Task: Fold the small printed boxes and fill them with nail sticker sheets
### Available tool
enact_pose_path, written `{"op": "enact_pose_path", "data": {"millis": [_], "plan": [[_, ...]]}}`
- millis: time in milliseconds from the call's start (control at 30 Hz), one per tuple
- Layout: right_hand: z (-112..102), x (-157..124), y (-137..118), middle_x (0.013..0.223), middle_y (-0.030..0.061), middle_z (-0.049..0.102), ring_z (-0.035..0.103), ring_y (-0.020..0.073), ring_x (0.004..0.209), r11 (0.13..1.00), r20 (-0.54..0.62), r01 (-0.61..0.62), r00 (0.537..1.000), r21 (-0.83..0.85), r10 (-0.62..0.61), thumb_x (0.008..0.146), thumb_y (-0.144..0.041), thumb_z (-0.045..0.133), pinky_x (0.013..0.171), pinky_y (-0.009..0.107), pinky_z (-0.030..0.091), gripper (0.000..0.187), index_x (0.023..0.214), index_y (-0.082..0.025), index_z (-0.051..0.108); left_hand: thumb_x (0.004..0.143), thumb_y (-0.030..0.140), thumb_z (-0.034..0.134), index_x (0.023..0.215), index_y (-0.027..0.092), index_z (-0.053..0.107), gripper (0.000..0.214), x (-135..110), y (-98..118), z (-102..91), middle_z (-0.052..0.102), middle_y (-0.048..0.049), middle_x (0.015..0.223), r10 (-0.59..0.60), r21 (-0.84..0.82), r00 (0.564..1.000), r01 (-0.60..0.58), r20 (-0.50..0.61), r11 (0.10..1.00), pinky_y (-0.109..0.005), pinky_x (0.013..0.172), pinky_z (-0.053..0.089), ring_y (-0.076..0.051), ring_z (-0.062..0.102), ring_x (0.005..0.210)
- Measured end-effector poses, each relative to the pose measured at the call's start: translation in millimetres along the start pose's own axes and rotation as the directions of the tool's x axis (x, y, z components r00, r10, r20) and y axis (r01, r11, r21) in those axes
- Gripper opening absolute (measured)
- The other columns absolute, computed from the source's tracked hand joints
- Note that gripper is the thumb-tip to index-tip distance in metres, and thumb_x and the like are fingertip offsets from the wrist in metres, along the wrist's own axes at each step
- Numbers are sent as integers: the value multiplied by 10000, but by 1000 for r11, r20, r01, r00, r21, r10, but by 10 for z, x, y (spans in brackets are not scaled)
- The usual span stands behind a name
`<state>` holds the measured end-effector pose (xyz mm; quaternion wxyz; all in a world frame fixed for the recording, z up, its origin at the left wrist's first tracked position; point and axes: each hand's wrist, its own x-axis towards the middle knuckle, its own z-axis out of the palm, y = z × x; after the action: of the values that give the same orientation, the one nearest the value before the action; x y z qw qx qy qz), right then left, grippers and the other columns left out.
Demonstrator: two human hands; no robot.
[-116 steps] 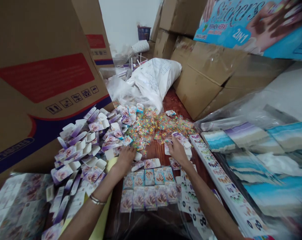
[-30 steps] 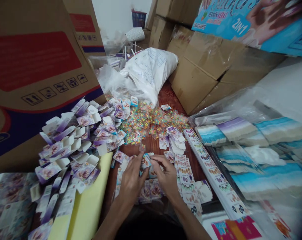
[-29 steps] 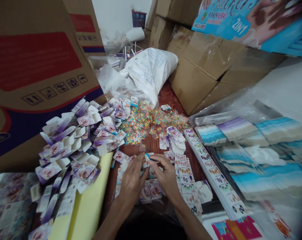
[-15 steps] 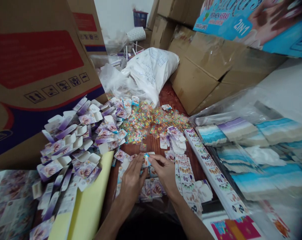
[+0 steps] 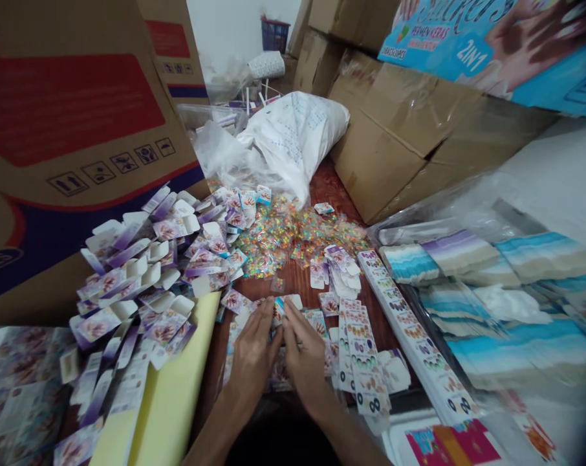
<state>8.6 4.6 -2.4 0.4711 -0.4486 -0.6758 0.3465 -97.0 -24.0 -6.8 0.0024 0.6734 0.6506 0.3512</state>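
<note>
Between my fingertips is a small blue-and-white printed carton, mostly covered by my fingers. My left hand grips its left side. My right hand closes on its right side, thumb and fingers together. Small printed cartons lie in rows under and around both hands. Just beyond are many small clear sachets of coloured candy. A heap of open purple-and-white cartons rises to the left. Right of my hands lie strips of nail stickers.
A large printed cardboard box stands at the left, with a yellow sheet nearer me. A white sack sits behind the sachets. Brown boxes bound the right back. A long sticker stack and plastic-wrapped blue-and-beige bundles lie at right.
My right hand has moved left and turned inward, closer to my left hand. The small carton has shifted slightly left and is more covered by my fingers.
</note>
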Motion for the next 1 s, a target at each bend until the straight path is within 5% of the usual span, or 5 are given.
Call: {"op": "enact_pose_path", "data": {"millis": [133,467,633,767,1000], "plan": [[24,-1,3,1173,81,608,567,187,1090,982,-1,166,986,-89,-166,848,-113,425,927,357,486,376,1185,-201,569,869,205,448,1337,169,321,486,42,-4,-46,572,-155,1186,7,16,1000,-7,-5,1000,-382,864,517,-238,563,1080],[42,309,-120,1028,75,668,615,178,974,996,-7,33,999,86,-33,832,-179,492,870,343,494,222,966,-221,664,856,204,478,1294,110,373,460,230,-9,-96,583,-172,1165,43,84,997,-37,-62,996,-378,850,512,-247,571,1057],[13,608,106,988,53,684,622,180,955,963,233,-166,966,214,115,780,-243,557,884,338,473,161,851,-209,697,857,289,490,1211,137,483,385,266,-274,-219,615,-119,1137,-50,-79,997,54,52,995,-342,878,495,-209,591,1031],[-12,832,416,905,68,703,665,189,789,940,348,-290,912,177,216,800,-305,520,697,337,538,245,936,-171,674,865,352,462,1122,147,559,342,127,-504,-368,638,-102,1090,-141,-60,976,153,163,986,-364,886,486,-211,589,1030],[-129,840,616,830,37,707,655,170,751,982,568,-188,812,34,136,792,-225,526,682,296,512,185,875,-172,683,840,312,513,1041,172,593,258,-158,-436,-183,559,-106,1201,51,7,947,-56,316,998,-507,1000,354,-261,444,1187]]}}
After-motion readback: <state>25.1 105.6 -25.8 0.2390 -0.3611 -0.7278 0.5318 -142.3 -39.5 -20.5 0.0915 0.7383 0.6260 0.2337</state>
